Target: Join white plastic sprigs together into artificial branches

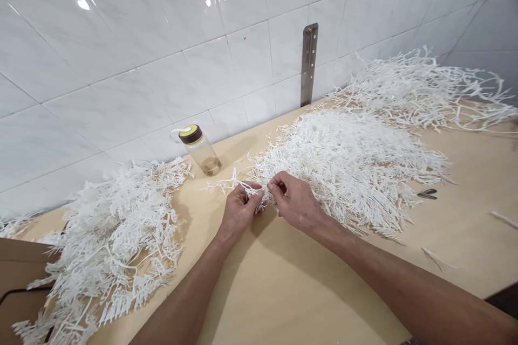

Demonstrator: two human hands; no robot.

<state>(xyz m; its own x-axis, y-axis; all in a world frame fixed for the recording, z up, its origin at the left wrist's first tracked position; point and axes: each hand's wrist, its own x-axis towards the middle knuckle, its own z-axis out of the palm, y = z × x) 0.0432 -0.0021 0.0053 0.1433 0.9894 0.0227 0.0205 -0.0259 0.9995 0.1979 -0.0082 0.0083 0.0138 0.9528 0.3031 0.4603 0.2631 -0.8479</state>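
My left hand (238,213) is closed, thumb and forefinger pinching a white branched plastic sprig (233,179). The sprig's thin twigs stick out to the left above the knuckles. Close beside it on the right, my right hand (298,204) is closed in a pinch, its fingertips nearly meeting the left ones. Whatever lies between those right fingertips is too small to make out. Both hands are just above the table (299,296), at the near left edge of a large heap of thin white plastic sprigs (348,161).
Another white heap (117,226) spreads at the left, beside a brown box (24,261). Longer branched stems (421,89) lie at the back right. A clear bottle (204,155) with a dark lid stands near the tiled wall, left of a metal bracket (308,64). A small dark object (427,194) lies right.
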